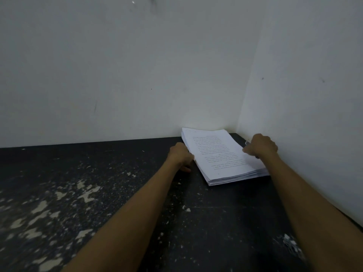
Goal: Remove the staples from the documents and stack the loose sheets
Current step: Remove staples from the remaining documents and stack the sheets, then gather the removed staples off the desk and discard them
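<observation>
Paper stack (222, 156), printed text on its top sheet, lying on a dark, paint-flecked bench (117, 193) in the corner where two white walls (117, 65) meet. Left hand (181, 157) at the stack's left edge, fingers curled down against it, grip state hard to tell. Right hand (261, 146) over the stack's right side, grip pinched on the top sheet's edge. Small dark object just behind the right hand, too hidden to identify.
</observation>
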